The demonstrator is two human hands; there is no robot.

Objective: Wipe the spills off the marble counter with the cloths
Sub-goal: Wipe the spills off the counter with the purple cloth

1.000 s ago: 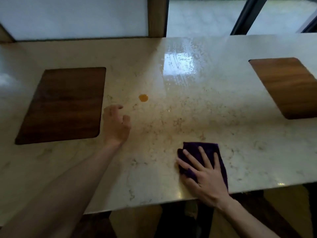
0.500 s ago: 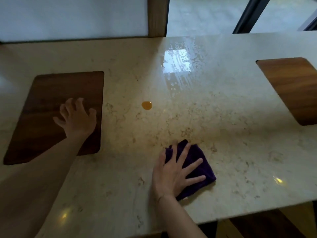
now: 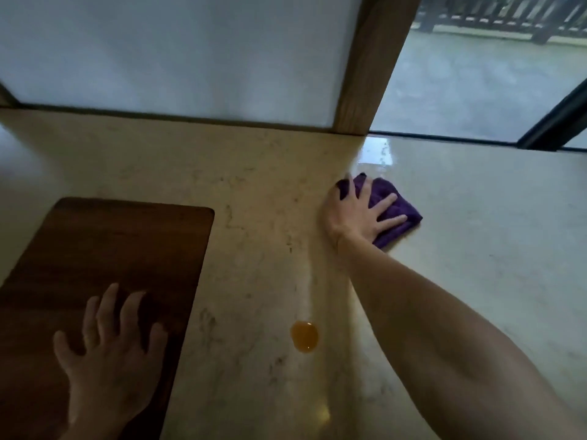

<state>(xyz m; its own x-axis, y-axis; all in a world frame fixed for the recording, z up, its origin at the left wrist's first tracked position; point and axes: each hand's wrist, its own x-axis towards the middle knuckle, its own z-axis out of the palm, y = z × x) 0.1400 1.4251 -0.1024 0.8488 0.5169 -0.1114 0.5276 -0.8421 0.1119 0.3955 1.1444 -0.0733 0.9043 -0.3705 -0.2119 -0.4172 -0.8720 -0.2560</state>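
A folded purple cloth (image 3: 397,204) lies flat on the beige marble counter (image 3: 260,192), far out near the back edge. My right hand (image 3: 355,214) presses down on it with fingers spread, arm stretched across the counter. Just beyond the cloth the marble shines wet (image 3: 378,154). A small round orange spill (image 3: 304,336) sits nearer to me, left of my right forearm and apart from the cloth. My left hand (image 3: 111,354) rests flat, fingers apart, on a dark wooden board (image 3: 104,249) set in the counter at the left.
A frosted white panel (image 3: 178,55) and a wooden post (image 3: 374,61) rise along the counter's back edge. Right of the post, glass shows a wet terrace. Bare marble stretches to the right of the cloth.
My right hand has pushed the purple cloth from the near edge out to the far wet patch, past the orange spill. The view has moved forward. My left hand stays on the board.
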